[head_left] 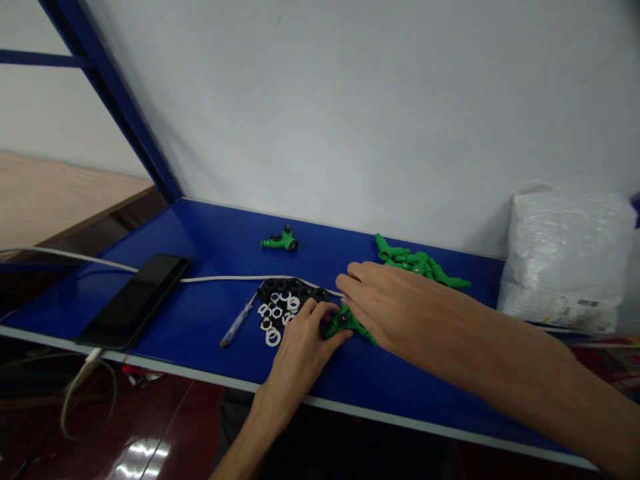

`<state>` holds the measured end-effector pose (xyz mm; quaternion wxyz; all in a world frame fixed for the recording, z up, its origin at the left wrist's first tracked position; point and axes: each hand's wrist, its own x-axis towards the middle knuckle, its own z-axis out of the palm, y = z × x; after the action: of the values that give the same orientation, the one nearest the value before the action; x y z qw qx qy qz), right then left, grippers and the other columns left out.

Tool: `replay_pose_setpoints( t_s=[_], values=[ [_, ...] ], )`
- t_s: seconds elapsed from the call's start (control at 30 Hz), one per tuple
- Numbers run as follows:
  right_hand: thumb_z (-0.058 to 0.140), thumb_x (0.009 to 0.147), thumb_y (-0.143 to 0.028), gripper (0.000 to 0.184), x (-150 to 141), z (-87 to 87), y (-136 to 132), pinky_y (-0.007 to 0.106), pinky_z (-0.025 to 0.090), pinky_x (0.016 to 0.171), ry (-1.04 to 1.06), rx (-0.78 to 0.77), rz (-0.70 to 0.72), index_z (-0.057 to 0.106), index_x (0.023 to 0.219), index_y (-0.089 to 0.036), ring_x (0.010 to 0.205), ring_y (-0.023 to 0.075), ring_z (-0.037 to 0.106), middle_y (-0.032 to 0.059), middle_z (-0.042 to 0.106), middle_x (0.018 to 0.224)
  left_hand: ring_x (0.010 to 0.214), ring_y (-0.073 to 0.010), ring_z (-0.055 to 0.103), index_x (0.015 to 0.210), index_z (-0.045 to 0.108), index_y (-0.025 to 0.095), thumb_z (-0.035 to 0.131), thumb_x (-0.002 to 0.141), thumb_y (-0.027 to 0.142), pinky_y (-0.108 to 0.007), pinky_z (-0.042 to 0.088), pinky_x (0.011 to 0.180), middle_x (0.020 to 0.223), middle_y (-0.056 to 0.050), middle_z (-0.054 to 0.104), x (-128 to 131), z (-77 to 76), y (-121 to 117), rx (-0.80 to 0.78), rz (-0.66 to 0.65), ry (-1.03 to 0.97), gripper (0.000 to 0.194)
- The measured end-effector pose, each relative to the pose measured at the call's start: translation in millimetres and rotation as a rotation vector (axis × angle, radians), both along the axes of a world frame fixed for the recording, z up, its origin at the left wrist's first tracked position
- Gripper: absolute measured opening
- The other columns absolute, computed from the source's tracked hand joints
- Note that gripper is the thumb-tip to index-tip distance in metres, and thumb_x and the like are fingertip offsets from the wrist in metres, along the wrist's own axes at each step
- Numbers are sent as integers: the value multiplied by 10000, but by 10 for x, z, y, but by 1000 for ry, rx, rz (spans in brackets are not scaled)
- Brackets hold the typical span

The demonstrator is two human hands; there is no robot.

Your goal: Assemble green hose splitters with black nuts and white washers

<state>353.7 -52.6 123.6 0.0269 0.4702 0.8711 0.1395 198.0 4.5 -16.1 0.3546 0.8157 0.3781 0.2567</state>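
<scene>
Green Y-shaped hose connector (346, 321): Held low over the blue surface (210, 230), to the right of the clear-handled screwdriver (235, 328), a black piece at its centre.
Left hand (304, 335): Thumb and forefinger close in a pinch around the connector's near-left side; the other fingers curl loosely.
Right hand (373, 299): Arched over the connector's far-right side, fingers bent and bunched; its fingertips are partly hidden, so whether it grips anything cannot be told.
Connector's feel: Apparently moulded plastic, likely light and stiff, with smooth arms that could twist or slide under pressure.
Best hold on the connector: Probably the thick junction where its arms meet, pinched from both sides, leaving the black centre piece uncovered.
White rings (277, 312): Scattered just right of the screwdriver, thin and likely light, best lifted by the rim.
Black fittings (295, 289): Clustered beyond the rings, to the screwdriver's upper right; small, probably firm, easily rolled.
Lone green connector with black parts (281, 240): Beyond the screwdriver, toward the wall.
Heaped green connectors (425, 267): Well to the screwdriver's right, interlocked enough that one might drag its neighbours.
</scene>
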Motion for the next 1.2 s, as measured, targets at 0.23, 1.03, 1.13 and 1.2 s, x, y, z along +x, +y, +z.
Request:
replay_pose_setpoints(
  t_s=[0.23,1.03,1.13,1.2],
  values=[
    [525,920,-32,330,192,-102,-79,379,548,803,107,42,-45,568,1224,-152,953,255,684,123,703,1146,820,-190,663,1126,692,243,794,847,330,-322,507,750,991,-15,627,-1,18,-19,-30,11,25,309],
    [521,950,-105,185,154,-119,41,407,533,772,51,-43,-69,587,1115,-156,884,268,651,102,671,1019,818,-194,669,1096,715,246,730,905,349,-328,495,747,1004,-13,619,33,-23,5,47,-1,105,217],
    [509,925,-56,312,167,-107,-15,417,545,843,68,-67,-33,572,1219,-138,1023,282,659,130,681,1146,837,-193,674,1111,711,245,719,912,320,-328,498,768,1040,-20,628,41,10,-2,34,4,99,213],
    [492,917,-35,418,215,-144,-34,416,536,914,83,-75,0,534,1322,-130,1159,289,633,152,661,1268,827,-190,673,1121,709,243,714,916,317,-326,497,763,1057,-23,632,45,30,-6,21,5,98,218]
  ],
)
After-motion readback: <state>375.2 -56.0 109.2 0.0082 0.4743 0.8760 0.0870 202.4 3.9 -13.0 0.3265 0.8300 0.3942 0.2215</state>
